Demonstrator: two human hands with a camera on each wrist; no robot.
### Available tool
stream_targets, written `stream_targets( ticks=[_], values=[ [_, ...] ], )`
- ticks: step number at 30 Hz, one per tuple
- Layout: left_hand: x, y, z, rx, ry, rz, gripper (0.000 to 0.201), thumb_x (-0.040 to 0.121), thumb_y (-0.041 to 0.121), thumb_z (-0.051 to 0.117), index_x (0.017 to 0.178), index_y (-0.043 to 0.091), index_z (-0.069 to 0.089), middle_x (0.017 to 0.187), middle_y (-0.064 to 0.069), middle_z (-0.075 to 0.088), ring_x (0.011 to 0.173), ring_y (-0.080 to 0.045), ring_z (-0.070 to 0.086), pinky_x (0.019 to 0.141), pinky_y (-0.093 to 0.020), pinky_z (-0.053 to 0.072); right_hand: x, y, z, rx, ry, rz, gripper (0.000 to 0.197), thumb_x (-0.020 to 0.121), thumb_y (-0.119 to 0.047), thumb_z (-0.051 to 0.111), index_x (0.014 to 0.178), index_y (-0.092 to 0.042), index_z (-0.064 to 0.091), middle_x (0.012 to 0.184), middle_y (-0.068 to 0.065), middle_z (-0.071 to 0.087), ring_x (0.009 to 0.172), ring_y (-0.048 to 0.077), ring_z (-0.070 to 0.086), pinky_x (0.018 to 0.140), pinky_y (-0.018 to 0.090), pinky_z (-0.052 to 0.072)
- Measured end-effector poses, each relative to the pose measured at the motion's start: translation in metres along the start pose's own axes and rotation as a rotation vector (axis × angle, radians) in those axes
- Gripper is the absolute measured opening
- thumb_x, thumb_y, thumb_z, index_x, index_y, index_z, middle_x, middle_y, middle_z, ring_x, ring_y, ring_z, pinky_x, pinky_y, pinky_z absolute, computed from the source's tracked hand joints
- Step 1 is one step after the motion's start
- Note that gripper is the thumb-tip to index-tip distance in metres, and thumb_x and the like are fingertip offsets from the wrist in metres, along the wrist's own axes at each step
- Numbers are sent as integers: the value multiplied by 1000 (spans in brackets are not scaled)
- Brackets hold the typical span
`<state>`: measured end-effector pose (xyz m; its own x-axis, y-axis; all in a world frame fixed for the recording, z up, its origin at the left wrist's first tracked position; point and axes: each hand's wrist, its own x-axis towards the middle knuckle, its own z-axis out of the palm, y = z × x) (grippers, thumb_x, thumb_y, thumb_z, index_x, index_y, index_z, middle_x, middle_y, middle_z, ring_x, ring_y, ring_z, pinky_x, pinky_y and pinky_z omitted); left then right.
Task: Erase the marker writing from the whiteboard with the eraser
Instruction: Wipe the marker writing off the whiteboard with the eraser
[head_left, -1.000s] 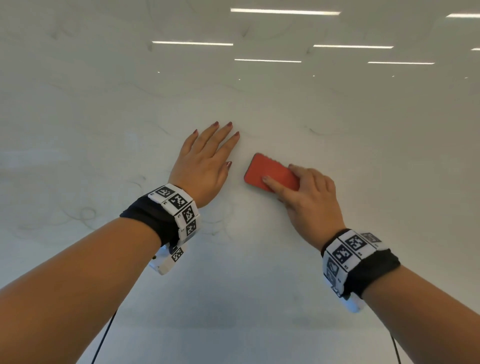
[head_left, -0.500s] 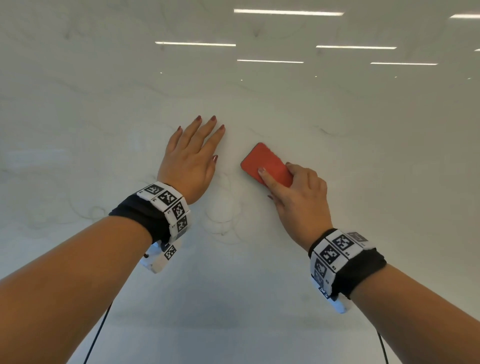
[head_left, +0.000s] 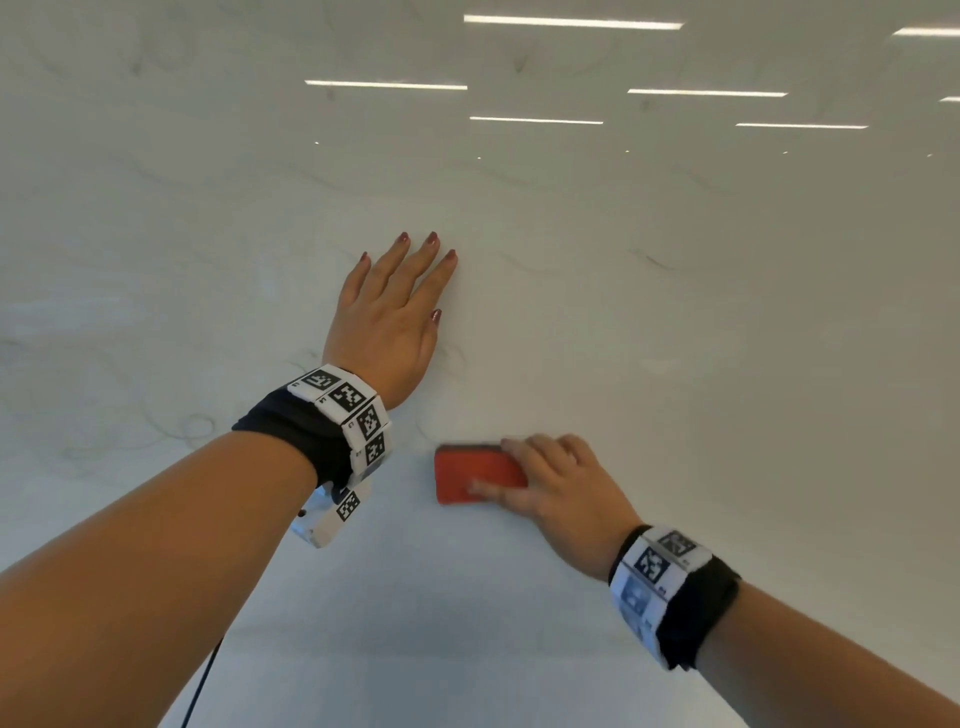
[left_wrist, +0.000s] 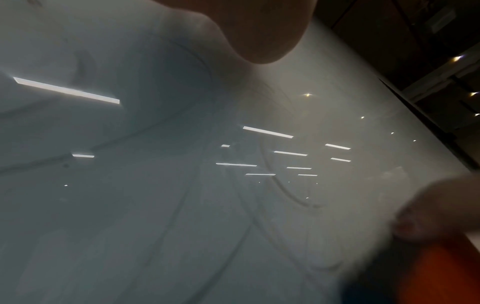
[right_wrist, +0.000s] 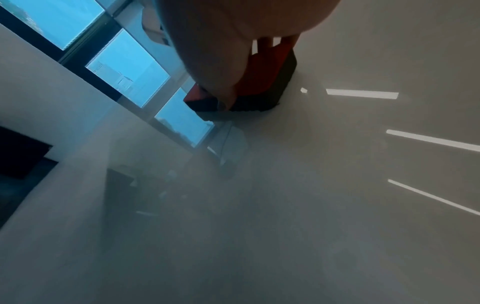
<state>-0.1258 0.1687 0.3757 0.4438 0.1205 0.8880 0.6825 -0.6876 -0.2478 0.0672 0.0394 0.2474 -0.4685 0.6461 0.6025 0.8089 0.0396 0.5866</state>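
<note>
A glossy whiteboard (head_left: 675, 364) fills the head view, with only faint grey marker traces (head_left: 171, 431) left of my arms and thin strokes (head_left: 654, 260) at the right. My right hand (head_left: 550, 483) grips the red eraser (head_left: 467, 478) and holds it flat against the board, below and right of my left wrist; it is motion-blurred. In the right wrist view the eraser (right_wrist: 262, 82) shows its dark felt against the board. My left hand (head_left: 395, 306) lies flat on the board with straight fingers, above the eraser. Faint curved lines (left_wrist: 280, 185) show in the left wrist view.
Ceiling light strips (head_left: 571, 22) reflect in the upper board. A black cable (head_left: 202, 686) hangs below my left forearm. Windows (right_wrist: 124, 67) are reflected or seen beside the board in the right wrist view. The board's dark edge (left_wrist: 428, 123) runs at the right in the left wrist view.
My right hand has swept the eraser down and to the left, from beside my left fingers to below my left wrist. My left hand stays flat on the board.
</note>
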Motion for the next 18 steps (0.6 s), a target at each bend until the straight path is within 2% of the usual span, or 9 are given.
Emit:
stream_targets(
  ticks=[4, 6, 10, 12, 15, 18],
  values=[
    [1, 0, -2, -16, 31, 0, 52, 93, 23, 36, 145, 20, 33, 152, -1, 31, 141, -23, 23, 114, -44, 17, 36, 35, -28, 1, 153, 248, 59, 83, -17, 64, 134, -42, 48, 125, 14, 54, 103, 33, 50, 82, 43, 34],
    [1, 0, -2, -19, 40, 3, 52, 94, 21, 39, 145, 20, 33, 151, -1, 32, 141, -23, 23, 114, -43, 16, 49, 49, -40, 8, 203, 349, 58, 84, -18, 66, 134, -42, 49, 124, 15, 54, 103, 35, 50, 82, 44, 37],
    [0, 1, -2, -17, 53, 1, 52, 94, 17, 44, 145, 19, 33, 151, -2, 33, 141, -23, 23, 114, -43, 16, 56, 50, -43, 41, 254, 456, 57, 82, -21, 69, 133, -37, 51, 119, 17, 55, 98, 36, 51, 79, 45, 40],
    [0, 2, -2, -16, 51, -8, 52, 94, 18, 43, 145, 20, 33, 151, -1, 33, 141, -23, 23, 114, -43, 16, 53, 42, -37, 48, 252, 430, 59, 80, -21, 72, 133, -36, 51, 117, 17, 55, 96, 35, 51, 77, 43, 40],
    [1, 4, -2, -20, 49, -21, 52, 93, 19, 41, 145, 20, 33, 150, -1, 33, 141, -23, 23, 114, -43, 16, 41, 34, -26, 33, 202, 275, 66, 78, -17, 72, 136, -37, 48, 119, 17, 55, 96, 33, 50, 78, 42, 36],
    [0, 5, -2, -15, 46, -36, 52, 93, 19, 41, 144, 20, 33, 150, -2, 34, 140, -23, 23, 114, -43, 16, 20, 27, -13, 35, 99, 70, 62, 80, -13, 52, 138, -36, 45, 124, 17, 53, 97, 33, 51, 79, 42, 32]
  ],
)
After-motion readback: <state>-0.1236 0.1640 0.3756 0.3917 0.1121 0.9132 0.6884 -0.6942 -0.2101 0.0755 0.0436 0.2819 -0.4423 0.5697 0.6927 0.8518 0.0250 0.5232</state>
